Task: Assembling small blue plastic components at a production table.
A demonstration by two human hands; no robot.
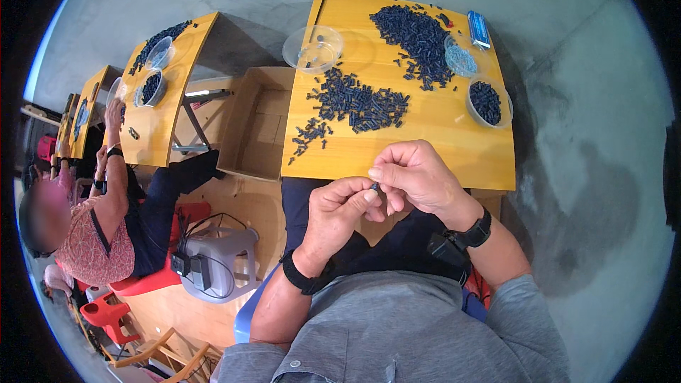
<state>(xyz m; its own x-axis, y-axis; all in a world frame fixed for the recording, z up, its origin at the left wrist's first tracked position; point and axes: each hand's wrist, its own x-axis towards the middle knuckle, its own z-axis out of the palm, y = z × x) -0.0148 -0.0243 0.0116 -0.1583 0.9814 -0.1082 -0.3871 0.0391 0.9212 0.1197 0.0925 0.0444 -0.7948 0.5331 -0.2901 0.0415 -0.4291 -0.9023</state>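
Note:
Close together over my lap, just off the near edge of the table (454,174), my two hands meet at the fingertips. My left hand (333,214) pinches a small dark plastic piece (374,186) between thumb and forefinger. Thumb and forefinger of my right hand (420,177) are pressed together right above that piece; whatever lies between them is too small to make out. On the table beyond, a loose heap of small black pieces (362,103) spreads nearest my hands. A larger pile of black pieces (418,39) lies farther back.
At the right stand a tub of black pieces (486,104) and thin light-blue rings (461,61) in a clear dish; a blue box (479,30) is behind. A clear bowl (313,50) overhangs the left edge above a cardboard box (259,124). Left, a person (106,227) works at another table.

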